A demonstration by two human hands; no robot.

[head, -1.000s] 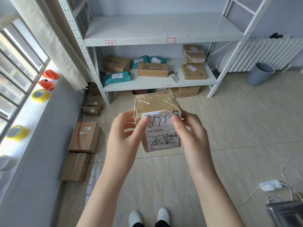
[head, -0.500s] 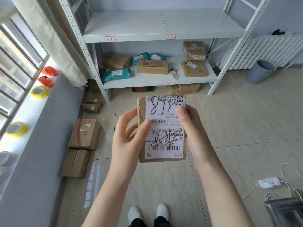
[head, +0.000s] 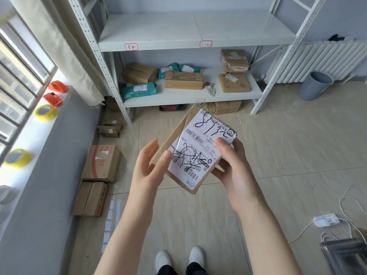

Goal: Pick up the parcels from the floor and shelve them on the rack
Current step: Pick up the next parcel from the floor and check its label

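I hold a small brown cardboard parcel (head: 200, 147) with a white shipping label and black handwriting, tilted, label facing me, at chest height above the floor. My right hand (head: 234, 171) grips its right side, thumb on the label. My left hand (head: 148, 167) touches its left edge with the thumb, fingers spread. The white metal rack (head: 198, 39) stands ahead; its upper shelf is bare, and its lower shelf (head: 190, 97) carries several brown boxes and teal mailer bags. More cardboard boxes (head: 101, 163) lie on the floor at the left along the wall.
A windowsill at the left holds yellow tape rolls (head: 45, 113) and orange tape dispensers (head: 53, 99). A grey bin (head: 315, 85) stands by the radiator at the right. White cables and a power adapter (head: 325, 220) lie on the tiled floor at the right, near a metal tray (head: 345, 257).
The parcel turned label-up toward me, then tilted clockwise and shifted right. My left fingers have opened away from its side.
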